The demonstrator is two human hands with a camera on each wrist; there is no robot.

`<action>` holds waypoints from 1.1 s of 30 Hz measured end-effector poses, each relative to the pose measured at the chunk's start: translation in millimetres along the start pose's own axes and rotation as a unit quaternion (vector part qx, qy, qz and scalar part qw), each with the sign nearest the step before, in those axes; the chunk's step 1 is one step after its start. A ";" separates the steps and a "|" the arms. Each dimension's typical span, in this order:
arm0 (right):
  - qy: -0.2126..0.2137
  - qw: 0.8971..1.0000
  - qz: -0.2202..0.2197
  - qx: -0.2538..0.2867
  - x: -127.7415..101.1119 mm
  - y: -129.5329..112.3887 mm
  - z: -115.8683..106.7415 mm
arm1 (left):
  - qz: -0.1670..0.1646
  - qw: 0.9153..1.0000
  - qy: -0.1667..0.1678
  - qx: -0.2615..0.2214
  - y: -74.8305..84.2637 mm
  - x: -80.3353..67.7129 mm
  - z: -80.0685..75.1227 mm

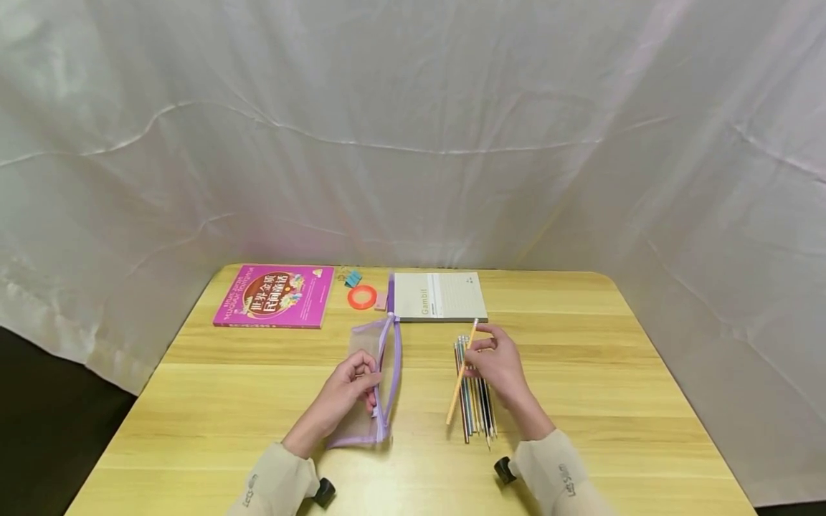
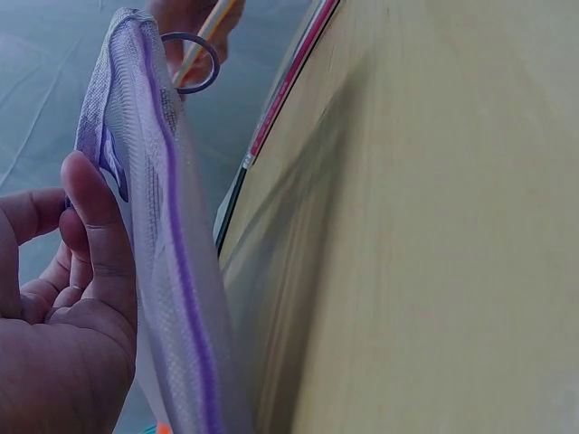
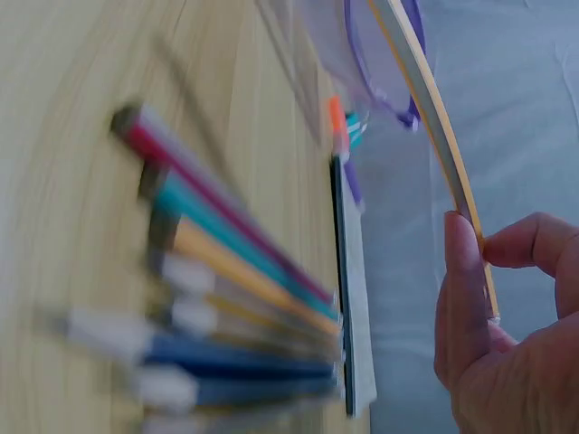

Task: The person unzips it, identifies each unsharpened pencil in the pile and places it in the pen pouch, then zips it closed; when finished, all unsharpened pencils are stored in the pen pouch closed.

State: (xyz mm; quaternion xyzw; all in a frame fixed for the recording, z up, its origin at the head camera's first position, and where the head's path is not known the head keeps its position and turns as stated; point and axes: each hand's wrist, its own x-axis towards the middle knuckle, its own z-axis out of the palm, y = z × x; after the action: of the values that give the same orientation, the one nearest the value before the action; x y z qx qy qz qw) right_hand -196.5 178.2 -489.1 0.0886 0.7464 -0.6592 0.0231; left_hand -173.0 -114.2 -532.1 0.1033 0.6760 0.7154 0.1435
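Note:
My left hand (image 1: 353,383) pinches the edge of a mesh zipper pouch (image 1: 351,423) with purple trim, which stands partly upright on the table. The pouch's zipper side faces right, and a small ring (image 2: 201,63) hangs at its far end in the left wrist view. Between thumb and fingers, my right hand (image 1: 500,362) holds a yellow pencil (image 1: 457,394) near its upper end, slanting down to the left. Beneath that hand lies a bunch of pencils (image 1: 466,416) in several colours, partly covered by it. Their near ends look blurred in the right wrist view.
A grey-white notepad (image 1: 452,297) lies beyond the pencils. Left of it are a roll of orange-red tape (image 1: 362,297), a small pink block (image 1: 381,301) and teal binder clips (image 1: 352,279). A magenta book (image 1: 274,296) lies at the back left. Pale curtains (image 1: 413,143) surround the table.

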 end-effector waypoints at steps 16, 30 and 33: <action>0.006 0.993 -0.045 0.108 4.6 -9.4 66.3 | -0.002 1.000 -0.012 -0.004 -0.1 -2.5 3.2; -0.036 0.997 -0.019 0.071 -3.8 4.4 88.2 | -0.006 1.000 -0.021 0.002 -2.5 -1.8 6.9; -0.050 0.997 -0.013 0.063 -6.4 5.7 90.8 | -0.008 1.000 -0.019 0.005 -2.1 -1.2 7.6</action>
State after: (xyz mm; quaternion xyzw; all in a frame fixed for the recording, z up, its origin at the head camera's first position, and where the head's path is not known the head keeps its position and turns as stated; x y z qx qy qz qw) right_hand -196.8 88.5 -505.5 0.0476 0.7021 -0.7090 0.0461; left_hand -169.1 -107.4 -533.6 0.1123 0.6772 0.7091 0.1614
